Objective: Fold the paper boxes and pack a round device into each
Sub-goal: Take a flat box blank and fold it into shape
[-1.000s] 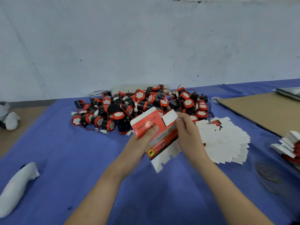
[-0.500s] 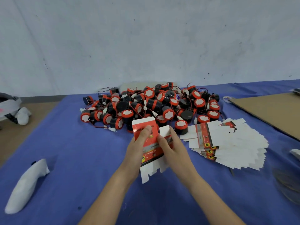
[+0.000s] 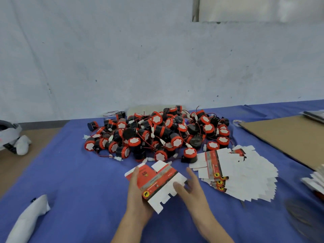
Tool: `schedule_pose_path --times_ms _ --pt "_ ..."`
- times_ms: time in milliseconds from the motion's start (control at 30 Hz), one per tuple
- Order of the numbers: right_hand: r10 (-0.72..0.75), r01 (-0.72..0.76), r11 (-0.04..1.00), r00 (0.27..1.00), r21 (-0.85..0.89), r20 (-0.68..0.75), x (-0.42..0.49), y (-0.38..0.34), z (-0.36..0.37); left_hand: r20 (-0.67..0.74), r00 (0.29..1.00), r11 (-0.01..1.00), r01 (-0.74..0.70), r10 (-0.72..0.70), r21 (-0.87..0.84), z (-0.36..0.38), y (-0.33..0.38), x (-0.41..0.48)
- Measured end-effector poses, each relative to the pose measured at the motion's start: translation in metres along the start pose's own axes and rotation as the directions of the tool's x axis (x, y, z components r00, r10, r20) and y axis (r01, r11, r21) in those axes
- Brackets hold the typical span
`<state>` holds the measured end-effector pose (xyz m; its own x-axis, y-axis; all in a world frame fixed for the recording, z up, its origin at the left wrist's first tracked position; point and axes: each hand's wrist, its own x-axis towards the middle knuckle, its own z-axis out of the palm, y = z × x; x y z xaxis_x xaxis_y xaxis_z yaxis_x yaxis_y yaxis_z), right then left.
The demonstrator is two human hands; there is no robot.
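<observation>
- Head view: the left hand (image 3: 138, 192) grips the paper box (image 3: 157, 178) at 6 o'clock. The right hand (image 3: 192, 188), which pinched a flap half a second ago, is now spread loose with its thumb touching the flap.
- The box looks unformed and unfilled; the round devices (image 3: 157, 134) are heaped at 12 o'clock.
- Blue cloth (image 3: 70, 172); flat blanks (image 3: 245, 172) at 2 o'clock; cardboard sheet (image 3: 289, 137) at 3; white wall (image 3: 122, 67) behind.

head view | worn, wide-angle | faces forward and down | table (image 3: 73, 172) near | wall (image 3: 122, 67) behind
</observation>
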<state>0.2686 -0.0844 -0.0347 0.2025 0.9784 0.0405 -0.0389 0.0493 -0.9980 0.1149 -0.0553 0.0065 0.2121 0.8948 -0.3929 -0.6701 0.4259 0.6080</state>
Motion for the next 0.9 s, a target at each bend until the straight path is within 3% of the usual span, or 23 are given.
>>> schedule_pose_path --times_ms 500,633,900 --pt "0.016 -0.023 0.997 0.995 0.07 0.097 -0.002 0.001 -0.001 -0.087 0.996 0.996 0.019 -0.012 0.086 -0.001 -0.01 0.007" --pt "0.002 -0.01 0.998 0.99 0.054 0.143 -0.003 0.001 -0.001 -0.066 0.998 0.994 -0.002 0.009 0.107 -0.002 -0.011 0.012" --pt "-0.016 -0.021 0.98 0.983 0.2 0.182 -0.006 0.007 -0.008 -0.016 0.998 0.995 -0.062 0.064 0.074 -0.008 -0.016 0.016"
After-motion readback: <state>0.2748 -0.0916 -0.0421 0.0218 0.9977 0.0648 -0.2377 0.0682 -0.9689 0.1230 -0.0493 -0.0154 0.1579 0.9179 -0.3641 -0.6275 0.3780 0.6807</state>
